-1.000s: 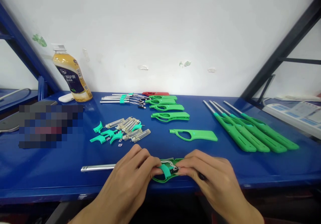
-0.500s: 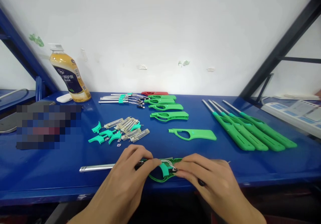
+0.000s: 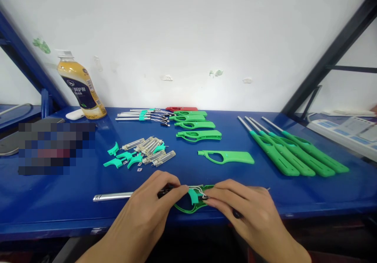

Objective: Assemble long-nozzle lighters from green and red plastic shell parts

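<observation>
At table edge | both hands [image 3: 203, 204] pinched closed on teal trigger [image 3: 193, 196], black part [image 3: 203, 198]

A white wall [image 3: 176, 39] is rising behind the blue surface [image 3: 88, 192], carrying scuffs and a few pale green patches [image 3: 216, 73]. A blue metal post [image 3: 29, 62] is slanting on the left; a dark one [image 3: 330, 50] is leaning on the right, with a thin crossbar [image 3: 353, 69] running off it. Light is reflecting softly off the glossy blue top. Beneath, the space is lying in shadow.
</observation>
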Demonstrator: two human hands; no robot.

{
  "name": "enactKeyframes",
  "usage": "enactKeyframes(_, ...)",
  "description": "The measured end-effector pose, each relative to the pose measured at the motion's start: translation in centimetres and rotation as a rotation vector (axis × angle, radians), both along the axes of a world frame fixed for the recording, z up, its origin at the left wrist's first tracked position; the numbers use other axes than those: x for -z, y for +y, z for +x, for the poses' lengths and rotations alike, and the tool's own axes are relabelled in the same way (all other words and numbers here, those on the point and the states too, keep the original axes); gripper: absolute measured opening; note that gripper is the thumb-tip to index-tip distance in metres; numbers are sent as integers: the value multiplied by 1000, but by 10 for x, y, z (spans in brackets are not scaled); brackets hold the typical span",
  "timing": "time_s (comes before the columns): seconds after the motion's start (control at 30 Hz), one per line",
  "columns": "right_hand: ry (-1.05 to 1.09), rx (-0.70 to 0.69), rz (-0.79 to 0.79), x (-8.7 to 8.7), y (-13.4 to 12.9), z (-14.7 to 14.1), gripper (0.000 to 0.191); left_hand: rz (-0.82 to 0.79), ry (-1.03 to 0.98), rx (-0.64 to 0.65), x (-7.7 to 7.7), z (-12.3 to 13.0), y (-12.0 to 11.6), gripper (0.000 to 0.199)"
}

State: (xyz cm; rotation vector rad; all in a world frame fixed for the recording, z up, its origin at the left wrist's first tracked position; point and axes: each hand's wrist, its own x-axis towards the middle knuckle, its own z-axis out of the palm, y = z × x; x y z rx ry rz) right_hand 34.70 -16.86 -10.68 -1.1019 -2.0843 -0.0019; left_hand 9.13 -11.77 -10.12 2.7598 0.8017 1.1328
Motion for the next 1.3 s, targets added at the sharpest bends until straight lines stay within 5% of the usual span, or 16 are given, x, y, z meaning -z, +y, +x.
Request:
enactKeyframes(0.47, -18, 23, 18, 0, 1, 1, 13, -15, 26, 12, -3, 1, 0, 53)
enactKeyframes(1.0, -82, 27, 23, -6, 0, 2, 19, -52, 46, 65, -9, 4, -9, 18)
enactKeyframes(1.3, -130, 33, 15, -6, -4, 2, 20, 48, 66, 54, -12, 4, -8, 18)
